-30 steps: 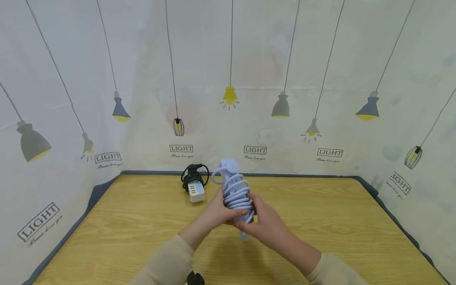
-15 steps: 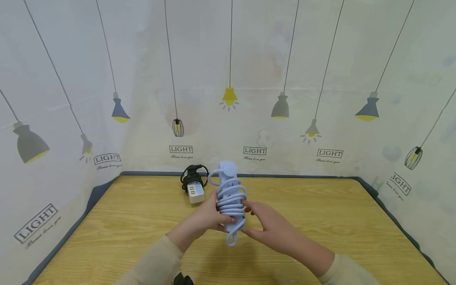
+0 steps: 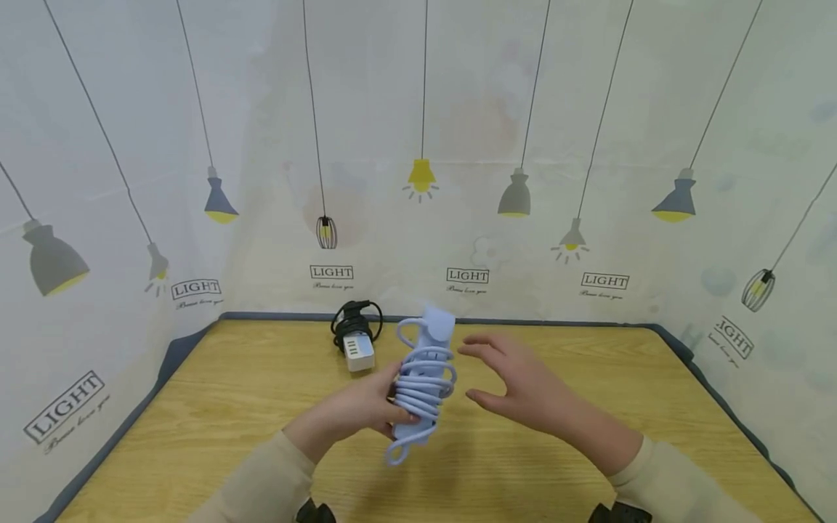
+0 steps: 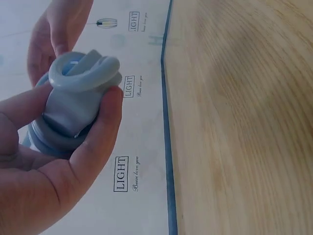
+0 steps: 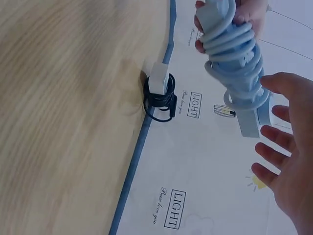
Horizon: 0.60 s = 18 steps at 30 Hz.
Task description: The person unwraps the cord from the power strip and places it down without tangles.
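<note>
A pale blue power strip (image 3: 425,378) with its own cord wound round it is held up above the table, tilted with its plug end at the top. My left hand (image 3: 362,407) grips its lower half, thumb across the front. In the left wrist view the fingers and thumb close round the near end of the power strip (image 4: 73,105), where a cord loop sticks out. My right hand (image 3: 523,378) is off to its right, fingers spread and apart from it in the head view. The right wrist view has those open fingers (image 5: 279,137) beside the plug end.
Behind, near the table's back edge, lies a white charging block (image 3: 359,352) wrapped in a black cord (image 3: 353,323). The wooden table (image 3: 588,407) ends at a dark blue border. A cloth wall printed with lamps (image 3: 471,218) encloses the back and sides.
My right hand has let go of the power strip and drawn back to the right. My left hand keeps its grip, having moved slightly left and tilted the strip's top to the right.
</note>
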{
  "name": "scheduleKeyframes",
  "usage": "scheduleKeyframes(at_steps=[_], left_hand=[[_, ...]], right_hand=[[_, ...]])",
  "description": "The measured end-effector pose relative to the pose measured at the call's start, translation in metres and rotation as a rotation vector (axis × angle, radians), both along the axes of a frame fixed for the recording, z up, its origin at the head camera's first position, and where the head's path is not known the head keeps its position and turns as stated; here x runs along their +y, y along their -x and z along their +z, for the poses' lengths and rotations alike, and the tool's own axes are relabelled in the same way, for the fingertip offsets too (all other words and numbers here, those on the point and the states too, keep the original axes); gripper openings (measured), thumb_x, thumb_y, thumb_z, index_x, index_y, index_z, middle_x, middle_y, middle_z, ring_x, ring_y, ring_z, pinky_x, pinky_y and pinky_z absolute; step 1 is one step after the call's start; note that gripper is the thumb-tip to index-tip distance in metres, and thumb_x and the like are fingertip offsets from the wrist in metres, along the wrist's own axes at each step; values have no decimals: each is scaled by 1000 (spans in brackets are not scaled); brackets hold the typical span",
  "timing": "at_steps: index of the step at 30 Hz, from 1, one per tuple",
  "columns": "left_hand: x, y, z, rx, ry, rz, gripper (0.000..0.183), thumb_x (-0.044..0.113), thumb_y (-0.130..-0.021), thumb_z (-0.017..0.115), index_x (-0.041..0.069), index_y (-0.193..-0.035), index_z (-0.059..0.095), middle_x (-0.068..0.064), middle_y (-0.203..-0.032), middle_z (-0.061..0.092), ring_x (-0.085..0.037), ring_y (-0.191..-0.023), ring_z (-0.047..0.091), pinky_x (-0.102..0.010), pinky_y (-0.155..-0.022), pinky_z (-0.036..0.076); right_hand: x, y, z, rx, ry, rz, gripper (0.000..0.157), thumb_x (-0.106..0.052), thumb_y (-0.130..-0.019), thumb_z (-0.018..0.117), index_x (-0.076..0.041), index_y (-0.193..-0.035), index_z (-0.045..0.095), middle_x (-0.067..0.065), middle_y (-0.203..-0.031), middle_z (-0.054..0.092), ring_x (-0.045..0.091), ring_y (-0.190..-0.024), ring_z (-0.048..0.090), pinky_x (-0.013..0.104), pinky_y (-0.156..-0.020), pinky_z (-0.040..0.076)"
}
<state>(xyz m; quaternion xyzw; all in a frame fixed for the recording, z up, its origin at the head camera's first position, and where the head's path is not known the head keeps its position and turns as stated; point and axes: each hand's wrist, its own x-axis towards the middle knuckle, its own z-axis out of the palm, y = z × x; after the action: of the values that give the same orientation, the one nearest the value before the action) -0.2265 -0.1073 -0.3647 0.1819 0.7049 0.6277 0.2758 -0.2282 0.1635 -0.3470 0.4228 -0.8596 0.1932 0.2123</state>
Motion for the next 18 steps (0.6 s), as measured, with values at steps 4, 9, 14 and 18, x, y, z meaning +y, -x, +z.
scheduleKeyframes(at_steps=[4, 9, 14, 18], left_hand=[[-2, -3, 2, 8, 6, -77, 74, -9, -87, 65, 8, -147, 25, -20, -112, 58, -32, -93, 66, -45, -69, 56], [-4, -6, 5, 30, 56, -142, 72, -8, -87, 66, 7, -146, 28, -18, -109, 59, -30, -89, 66, -42, -66, 57], [-4, -9, 8, 54, 140, -198, 81, -5, -86, 68, 13, -151, 24, -15, -109, 58, -26, -89, 64, -38, -66, 55], [-2, -12, 9, 79, 176, -244, 81, -5, -86, 69, 16, -151, 25, -12, -110, 57, -24, -92, 61, -36, -67, 54]], right_hand=[[3, 5, 6, 55, -19, 62, 63, -23, -76, 84, -10, -131, 56, 10, -132, 53, 28, -118, 51, 48, -92, 46], [5, 9, 12, 76, -50, 133, 74, -19, -72, 86, -13, -136, 50, 12, -139, 46, 31, -120, 49, 48, -92, 46], [5, 11, 15, 91, -87, 192, 72, -11, -71, 88, -15, -133, 53, 13, -139, 47, 32, -118, 51, 48, -91, 47], [2, 10, 15, 114, -130, 225, 68, -6, -69, 88, -15, -129, 57, 15, -134, 51, 33, -118, 52, 47, -90, 49]])
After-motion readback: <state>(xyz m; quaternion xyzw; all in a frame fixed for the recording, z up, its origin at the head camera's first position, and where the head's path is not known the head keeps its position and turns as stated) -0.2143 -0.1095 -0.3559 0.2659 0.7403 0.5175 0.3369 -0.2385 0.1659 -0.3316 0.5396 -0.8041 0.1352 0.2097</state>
